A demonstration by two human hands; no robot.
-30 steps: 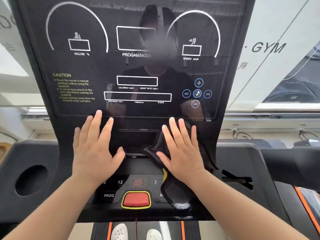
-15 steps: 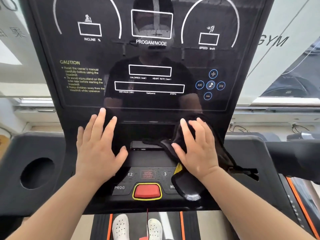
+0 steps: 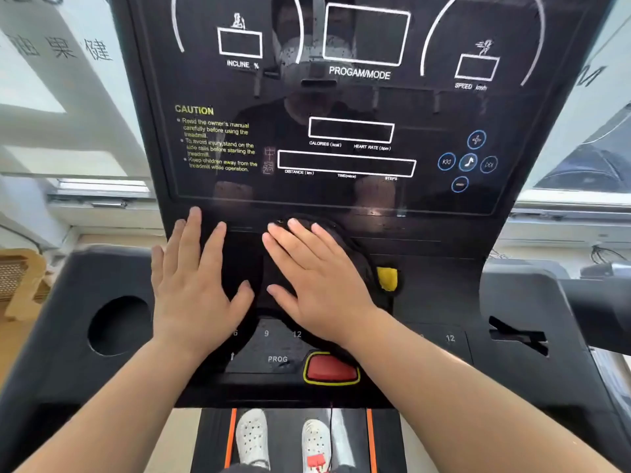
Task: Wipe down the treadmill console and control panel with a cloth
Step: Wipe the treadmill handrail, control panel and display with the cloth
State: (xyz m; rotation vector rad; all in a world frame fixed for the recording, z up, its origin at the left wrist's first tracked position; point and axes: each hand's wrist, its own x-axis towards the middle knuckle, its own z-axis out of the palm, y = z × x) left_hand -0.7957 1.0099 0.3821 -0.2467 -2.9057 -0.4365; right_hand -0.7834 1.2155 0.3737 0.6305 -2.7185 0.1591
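A person stands at the treadmill with both palms down on the dark ledge just above the red button (image 3: 331, 368). The right hand (image 3: 317, 285) lies flat on a black cloth (image 3: 355, 254), directly above the button, fingers straight and slightly fanned, pressing the cloth against the surface rather than gripping it. The cloth bunches out past the fingertips and along the far side of the hand, and a yellow tag (image 3: 387, 278) pokes from it up and to the right of the button. The left hand (image 3: 194, 285) rests on bare plastic up and to the left of the button, fingers straight and a little apart, holding nothing.

The control panel (image 3: 278, 349) with its PROG key and number keys sits immediately left of the button, partly under the wrists. The glossy console (image 3: 426, 107) rises well above the button. A round cup hole (image 3: 119, 326) lies far left of the button. Below the button, white shoes (image 3: 252, 438) stand on the belt (image 3: 290, 435).
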